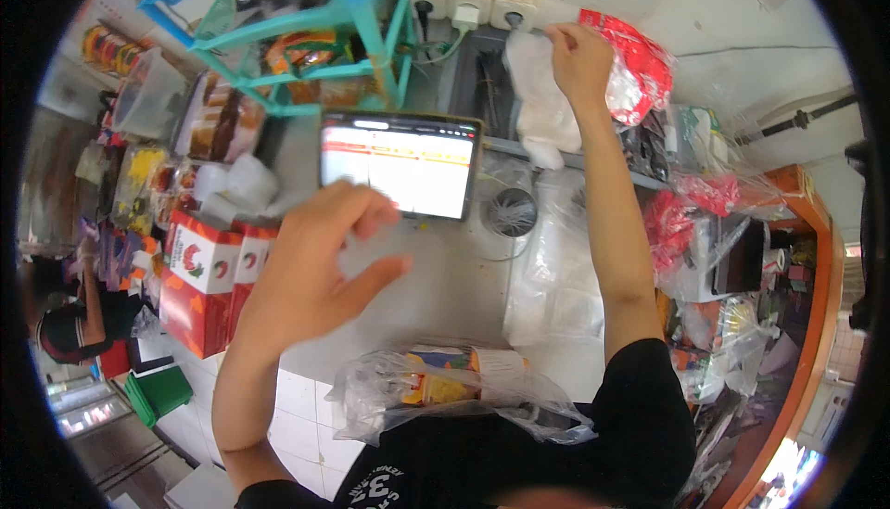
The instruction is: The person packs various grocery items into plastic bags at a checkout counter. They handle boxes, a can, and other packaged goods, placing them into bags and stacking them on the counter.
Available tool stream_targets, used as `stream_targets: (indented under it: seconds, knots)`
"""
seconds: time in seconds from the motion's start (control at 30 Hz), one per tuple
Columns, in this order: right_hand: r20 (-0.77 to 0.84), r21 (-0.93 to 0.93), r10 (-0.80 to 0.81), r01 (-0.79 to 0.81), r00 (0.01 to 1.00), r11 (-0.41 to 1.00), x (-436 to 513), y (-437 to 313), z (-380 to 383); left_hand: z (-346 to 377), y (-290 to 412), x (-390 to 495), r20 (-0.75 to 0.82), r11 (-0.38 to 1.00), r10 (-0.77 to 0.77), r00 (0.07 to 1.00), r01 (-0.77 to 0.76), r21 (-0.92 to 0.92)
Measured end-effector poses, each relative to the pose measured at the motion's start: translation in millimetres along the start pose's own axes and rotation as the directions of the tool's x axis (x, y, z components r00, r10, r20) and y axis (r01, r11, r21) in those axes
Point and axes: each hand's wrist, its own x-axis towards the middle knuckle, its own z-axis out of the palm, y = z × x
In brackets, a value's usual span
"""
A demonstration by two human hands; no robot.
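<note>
My left hand [313,259] is raised above the counter, fingers apart and holding nothing, just in front of a tablet [400,175] with a lit screen. My right hand [583,60] reaches to the back, its fingertips at the top of white plastic bags [542,106]; whether they pinch the plastic is not clear. Beside it lies a red and silver plastic packet [636,71]. Clear plastic bags [556,265] lie under my right forearm. Against my body rests a clear bag [368,391] around a yellow packet [445,389].
A teal plastic rack [299,36] stands behind the tablet. Red and white boxes [198,286] stand at the left. A round container [511,212] holds clear plastic. Sockets [466,8] with plugs line the wall. Another person [69,328] is at the far left, near a green bin [158,394].
</note>
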Motion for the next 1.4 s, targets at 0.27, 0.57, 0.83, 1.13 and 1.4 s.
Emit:
stream_targets:
  seconds: [0.27,0.57,0.83,1.13,1.4]
  knots:
    - [-0.299,0.159,0.155,-0.111,0.942,0.981,-13.7,-14.6,-144.9,86.5,-76.6,166.1,-0.098,0.976,0.184,0.978,-0.169,0.139]
    - [-0.513,0.561,0.354,-0.006,0.782,0.828,-30.9,37.6,-240.2,196.4,-100.1,272.7,0.217,0.753,-0.315,0.924,0.104,0.65]
    - [0.26,-0.135,0.396,-0.373,0.88,0.918,-70.1,104.5,-287.9,239.9,-123.8,280.6,0.177,0.77,-0.376,0.909,0.201,0.605]
    - [0.556,-0.402,0.197,0.053,0.808,0.914,-125.5,121.7,-130.1,232.1,-111.9,277.2,0.118,0.766,-0.422,0.899,0.284,0.577]
    - [0.048,-0.189,0.083,-0.072,0.995,0.979,-79.2,57.6,-111.6,160.2,-106.9,297.6,-0.082,0.743,-0.196,0.977,0.203,0.638]
